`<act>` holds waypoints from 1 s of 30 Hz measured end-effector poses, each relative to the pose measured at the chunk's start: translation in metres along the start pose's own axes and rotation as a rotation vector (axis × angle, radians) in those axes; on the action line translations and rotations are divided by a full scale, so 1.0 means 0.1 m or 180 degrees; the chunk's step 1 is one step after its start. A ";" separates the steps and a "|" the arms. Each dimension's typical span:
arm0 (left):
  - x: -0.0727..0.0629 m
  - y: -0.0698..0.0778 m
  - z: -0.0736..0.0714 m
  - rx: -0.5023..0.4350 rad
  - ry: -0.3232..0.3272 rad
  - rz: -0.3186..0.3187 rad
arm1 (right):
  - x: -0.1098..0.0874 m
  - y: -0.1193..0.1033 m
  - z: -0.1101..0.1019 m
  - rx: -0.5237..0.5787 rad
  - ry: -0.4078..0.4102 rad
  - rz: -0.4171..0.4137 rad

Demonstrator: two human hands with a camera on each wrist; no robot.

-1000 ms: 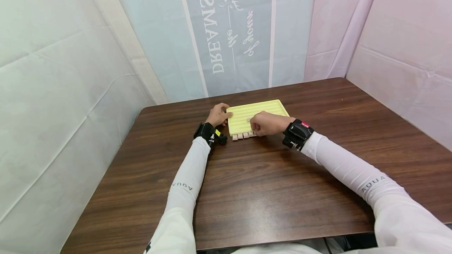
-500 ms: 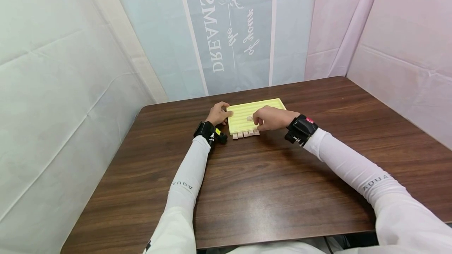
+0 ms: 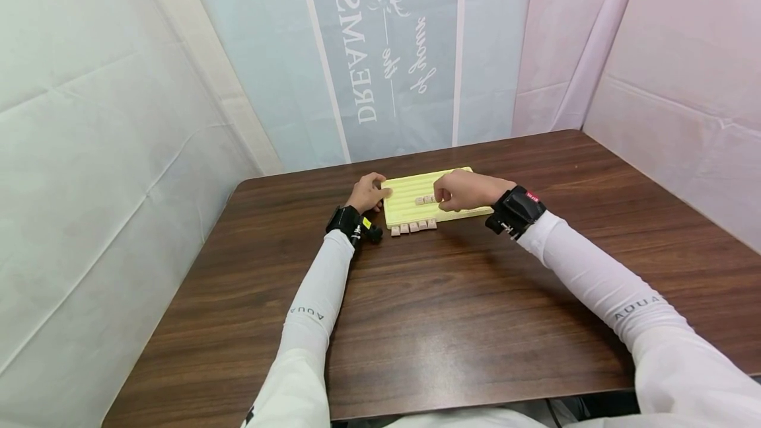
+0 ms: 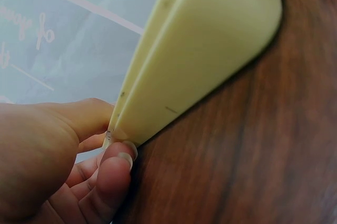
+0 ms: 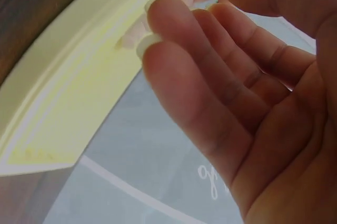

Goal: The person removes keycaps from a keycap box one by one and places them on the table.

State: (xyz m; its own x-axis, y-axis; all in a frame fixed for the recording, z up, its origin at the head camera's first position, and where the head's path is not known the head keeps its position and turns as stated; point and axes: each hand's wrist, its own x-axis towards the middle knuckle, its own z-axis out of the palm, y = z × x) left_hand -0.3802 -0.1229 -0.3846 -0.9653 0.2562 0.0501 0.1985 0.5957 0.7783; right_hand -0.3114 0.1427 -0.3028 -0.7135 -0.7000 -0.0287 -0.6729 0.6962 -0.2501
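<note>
A ridged yellow tray (image 3: 410,185) lies toward the back of the table. My left hand (image 3: 367,193) grips its left edge; in the left wrist view, thumb and fingers close on the corner of the tray's side wall (image 4: 195,50). Over the tray's middle is my right hand (image 3: 466,189), fingers bent downward beside a short row of small beige keycaps (image 3: 424,200) lying in a groove. In the right wrist view its curved fingers (image 5: 189,71) overlap the pinkish, blurred keycaps (image 5: 136,32); I cannot tell whether a keycap is held.
Several more beige keycaps (image 3: 413,227) stand in a line on the table along the tray's front edge. The dark wood table (image 3: 404,322) spreads toward the person. Pale curtains (image 3: 410,51) with mirrored lettering hang behind it, and others hang at both sides.
My right hand has moved right along the tray, uncovering more keycaps in the groove and the right end of the front line. The left hand keeps its grip in place.
</note>
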 end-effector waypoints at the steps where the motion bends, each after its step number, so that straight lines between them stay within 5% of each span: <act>1: -0.01 0.00 0.00 0.0005 0.0002 0.0020 | -0.01 0.01 -0.01 0.0021 -0.0002 0.0027; 30: 0.04 -0.01 0.00 -0.0021 -0.0023 -0.0037 | -0.03 0.24 -0.09 0.0141 0.0337 0.0170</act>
State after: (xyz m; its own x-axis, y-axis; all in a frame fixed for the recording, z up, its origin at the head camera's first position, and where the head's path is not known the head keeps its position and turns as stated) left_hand -0.3842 -0.1226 -0.3851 -0.9663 0.2548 0.0366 0.1862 0.5936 0.7829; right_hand -0.3269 0.1631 -0.2995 -0.7663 -0.6398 0.0585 -0.6257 0.7227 -0.2935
